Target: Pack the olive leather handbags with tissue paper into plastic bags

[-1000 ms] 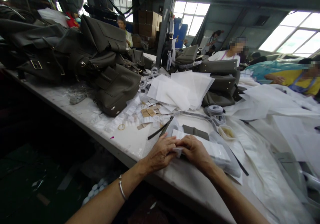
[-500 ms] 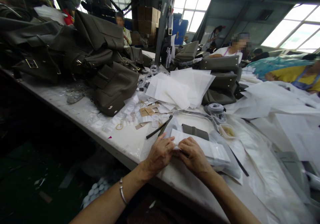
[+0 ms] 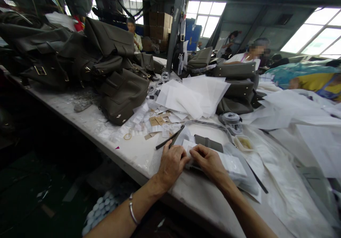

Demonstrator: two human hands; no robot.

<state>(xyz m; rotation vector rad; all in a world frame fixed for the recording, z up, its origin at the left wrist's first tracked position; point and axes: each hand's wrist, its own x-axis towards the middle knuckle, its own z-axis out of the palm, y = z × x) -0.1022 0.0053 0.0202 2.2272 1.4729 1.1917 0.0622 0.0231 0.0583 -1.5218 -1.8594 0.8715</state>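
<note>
My left hand (image 3: 172, 163) is curled at the near left end of a white paper wrapping (image 3: 234, 164), its thumb close to the right fingertips. My right hand (image 3: 209, 161) pinches at the same wrapping, which covers part of a dark grey leather piece (image 3: 209, 143). What lies under my fingers is mostly hidden. Clear plastic surrounds the bundle. A dark strap (image 3: 169, 138) sticks out beyond my left hand, and a thin dark strip (image 3: 257, 177) pokes out at the right.
Dark leather bags (image 3: 125, 96) are piled on the left of the table (image 3: 128, 160). White sheets (image 3: 183, 96) lie behind my hands, with coiled wrapped straps (image 3: 231, 121) and a small plastic tub (image 3: 244, 143) to the right. Co-workers (image 3: 247, 55) are across the table.
My fingertips have drawn slightly apart and lifted from the wrapping's near edge. The right fingers now show a clearer pinch. The view has tilted up a little.
</note>
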